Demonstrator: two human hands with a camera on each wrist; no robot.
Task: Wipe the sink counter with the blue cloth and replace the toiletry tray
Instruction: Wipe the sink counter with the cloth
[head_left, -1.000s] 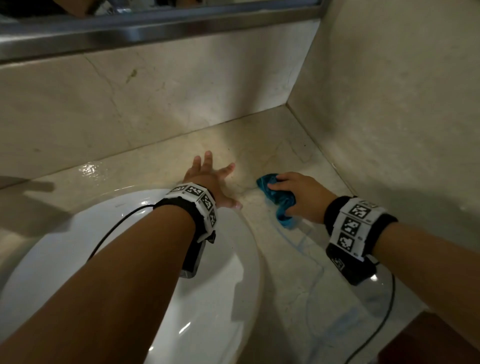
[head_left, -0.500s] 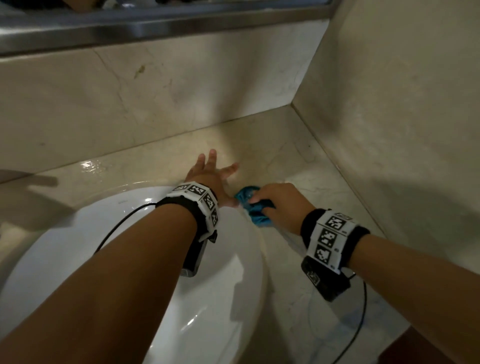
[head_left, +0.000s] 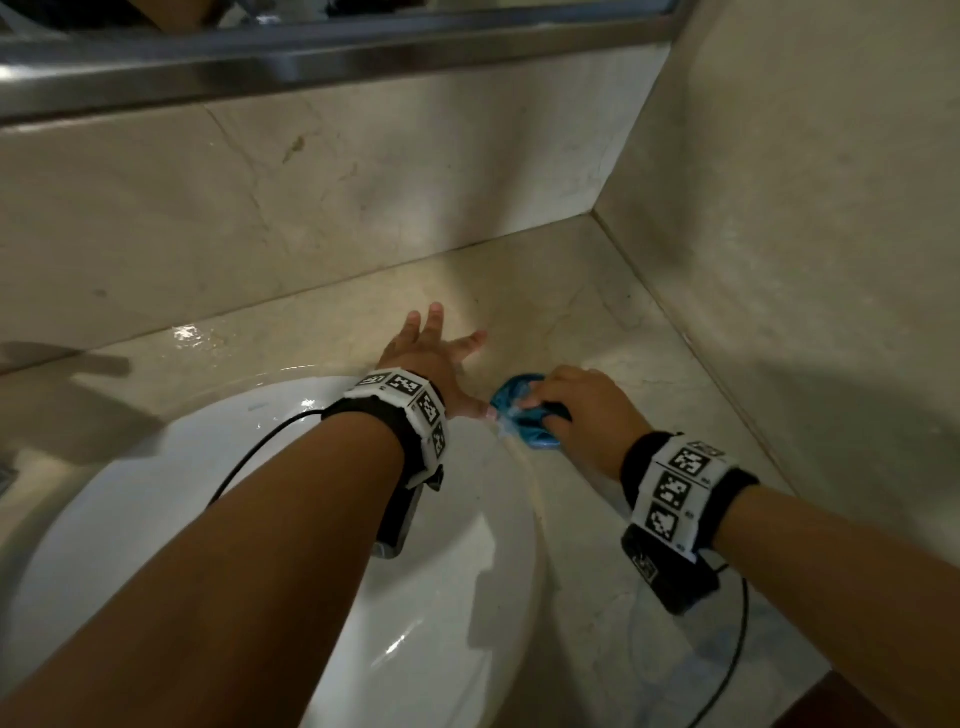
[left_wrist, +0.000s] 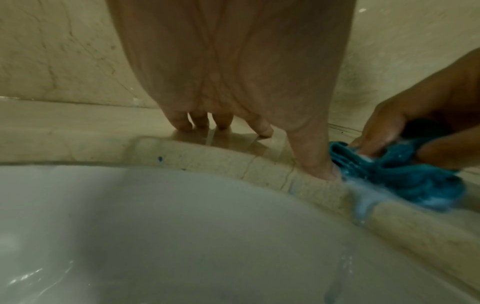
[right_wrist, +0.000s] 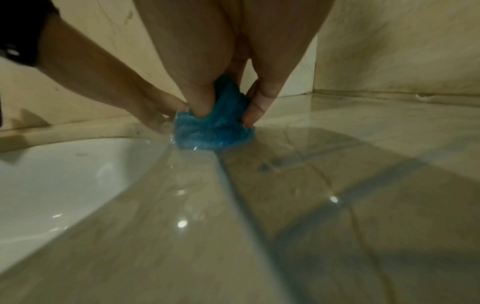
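- Two hands work at the sink rim: my right hand (head_left: 582, 410) bunches the blue cloth (head_left: 519, 415) in curled fingers, pressing it onto the wet surface (head_left: 597, 322).
- My left hand (head_left: 431, 358) lies flat, fingers spread, steadying me beside the basin (head_left: 156, 493).
- No toiletry tray is in view.

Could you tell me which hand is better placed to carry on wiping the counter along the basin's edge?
Right. The right hand already grips the blue cloth at the basin rim; the left hand rests flat on the counter.

- The blue cloth (head_left: 524, 415), bunched and soapy wet, is lying on the beige stone sink counter (head_left: 597, 332) at the white basin's edge.
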